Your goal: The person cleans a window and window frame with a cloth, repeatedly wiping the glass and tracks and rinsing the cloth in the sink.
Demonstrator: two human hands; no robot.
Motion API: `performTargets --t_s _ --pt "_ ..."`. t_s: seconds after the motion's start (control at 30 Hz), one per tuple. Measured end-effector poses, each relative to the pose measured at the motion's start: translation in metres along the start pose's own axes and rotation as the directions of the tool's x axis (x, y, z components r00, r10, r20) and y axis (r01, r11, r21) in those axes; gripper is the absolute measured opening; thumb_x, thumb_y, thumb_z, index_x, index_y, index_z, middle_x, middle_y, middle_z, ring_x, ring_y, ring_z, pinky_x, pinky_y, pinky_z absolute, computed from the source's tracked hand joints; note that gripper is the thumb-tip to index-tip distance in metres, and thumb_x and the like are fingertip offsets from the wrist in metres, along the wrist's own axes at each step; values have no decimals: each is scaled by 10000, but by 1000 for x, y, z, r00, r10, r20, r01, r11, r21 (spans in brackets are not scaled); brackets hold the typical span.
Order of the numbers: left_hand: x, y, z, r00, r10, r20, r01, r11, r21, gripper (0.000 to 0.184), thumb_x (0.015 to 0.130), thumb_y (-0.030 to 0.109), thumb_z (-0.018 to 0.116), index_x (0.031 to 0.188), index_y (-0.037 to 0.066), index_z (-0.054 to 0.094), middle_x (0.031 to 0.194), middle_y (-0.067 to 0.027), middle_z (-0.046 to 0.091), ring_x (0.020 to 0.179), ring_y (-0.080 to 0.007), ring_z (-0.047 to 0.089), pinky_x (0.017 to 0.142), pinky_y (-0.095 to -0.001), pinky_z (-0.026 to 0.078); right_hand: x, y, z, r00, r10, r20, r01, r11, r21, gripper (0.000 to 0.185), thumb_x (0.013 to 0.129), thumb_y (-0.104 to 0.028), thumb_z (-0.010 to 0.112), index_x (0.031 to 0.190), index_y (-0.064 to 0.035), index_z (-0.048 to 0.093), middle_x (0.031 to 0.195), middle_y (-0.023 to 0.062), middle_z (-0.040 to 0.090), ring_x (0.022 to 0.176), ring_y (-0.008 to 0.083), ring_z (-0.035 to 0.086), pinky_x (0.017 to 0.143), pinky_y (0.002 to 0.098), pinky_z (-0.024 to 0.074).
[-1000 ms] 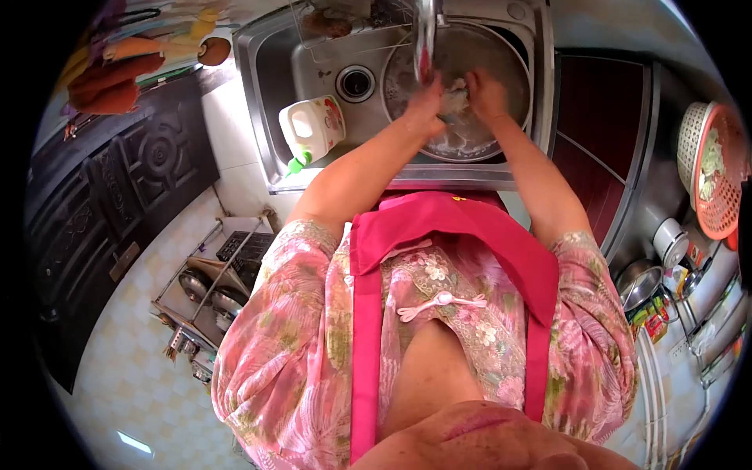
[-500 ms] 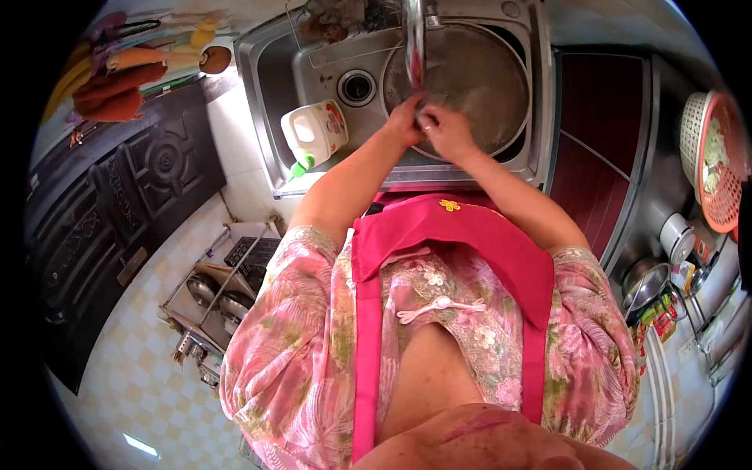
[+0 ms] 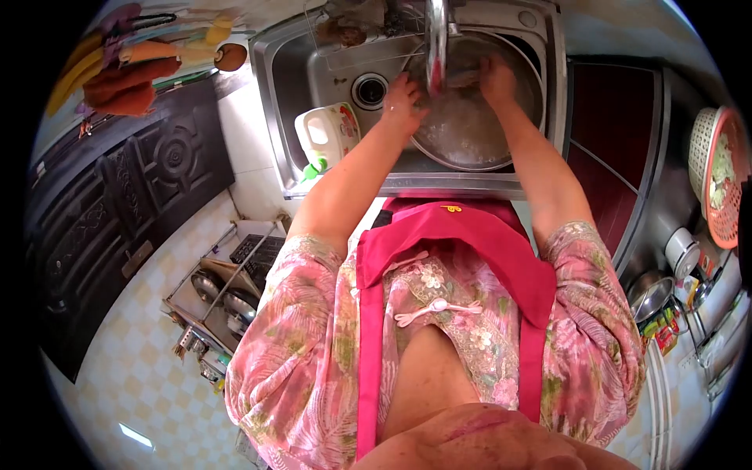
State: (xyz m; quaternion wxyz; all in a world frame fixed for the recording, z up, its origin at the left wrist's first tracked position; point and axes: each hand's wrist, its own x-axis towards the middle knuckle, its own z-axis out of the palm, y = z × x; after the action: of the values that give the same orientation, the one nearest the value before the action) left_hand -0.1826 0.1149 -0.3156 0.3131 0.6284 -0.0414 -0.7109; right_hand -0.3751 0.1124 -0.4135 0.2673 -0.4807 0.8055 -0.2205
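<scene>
Left hand (image 3: 404,106) open-fingered, right hand (image 3: 497,81) grip unclear; slow, low strokes in basin (image 3: 470,168) beneath the fingers should limit splashing.

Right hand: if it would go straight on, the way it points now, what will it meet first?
Most likely the far wall of the round basin; the right hand points toward it, though how deep the hand sits is unclear.

Left of the basin (image 3: 464,147) in the sink (image 3: 333,77), a bottle (image 3: 327,135) seemingly leans.
</scene>
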Motion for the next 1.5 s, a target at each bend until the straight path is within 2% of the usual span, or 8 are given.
performTargets --t_s 0.23,0.43,0.57,0.67,0.77,0.83,1.0,1.5 --pt "21 -37 -46 960 140 243 -229 892 390 553 779 158 635 1271 64 401 1351 -123 389 1215 -308 430 941 -493 417 -31 -2 -21 877 -157 454 247 958 -146 276 855 -233 570 1055 -51 625 1006 201 641 919 341 629 782 433 509" --pt "7 -36 -20 483 502 718 -730 -222 647 650 734 248 667 1296 32 422 1290 -231 442 1169 -386 469 942 -426 421 -39 -58 -85 771 -284 569 112 941 318 190 808 -162 621 940 -25 604 821 119 611 772 230 581 678 325 458" --pt "18 -27 -2 722 290 629 -678 109 727 517 745 255 659 1185 14 534 1154 -278 537 1072 -389 544 908 -424 443 -48 -73 -143 766 -495 411 204 793 575 146 819 -144 600 804 -24 518 694 23 482 660 115 418 593 282 375" --pt "-22 -11 31 893 77 443 -370 687 626 365 783 225 628 1090 31 603 1008 -165 640 943 -251 623 814 -373 492 -57 -30 -140 949 -104 297 -121 750 651 97 847 -125 593 810 -57 534 703 -20 488 663 77 454 601 251 396" --pt "-34 -31 43 829 43 558 -84 995 47 320 867 279 534 1112 88 608 964 -73 642 892 -195 619 825 -401 502 -92 -30 -121 965 39 259 -209 712 670 67 824 -67 605 826 -33 547 736 21 531 690 127 534 592 279 433" --pt "-21 -37 42 754 -186 630 302 950 -81 345 890 337 522 1125 93 589 960 -84 630 888 -214 618 836 -402 504 -111 -51 -111 938 -330 -110 344 834 431 68 763 -19 608 815 -35 567 836 82 573 729 228 581 599 332 463" --pt "-58 -1 64 725 -296 622 306 947 95 376 937 388 490 1080 51 578 969 -89 623 886 -212 615 827 -380 510 -129 -105 -144 653 -753 -84 754 656 -16 119 666 -48 628 769 -52 569 894 101 576 845 283 581 772 404 463" --pt "-125 76 138 789 -31 614 -103 978 180 264 968 325 452 824 114 517 764 -27 531 713 -151 520 632 -328 454 -78 -158 -233 312 -944 -109 911 329 -247 113 674 -138 571 761 -70 596 826 59 551 842 227 575 915 410 439"
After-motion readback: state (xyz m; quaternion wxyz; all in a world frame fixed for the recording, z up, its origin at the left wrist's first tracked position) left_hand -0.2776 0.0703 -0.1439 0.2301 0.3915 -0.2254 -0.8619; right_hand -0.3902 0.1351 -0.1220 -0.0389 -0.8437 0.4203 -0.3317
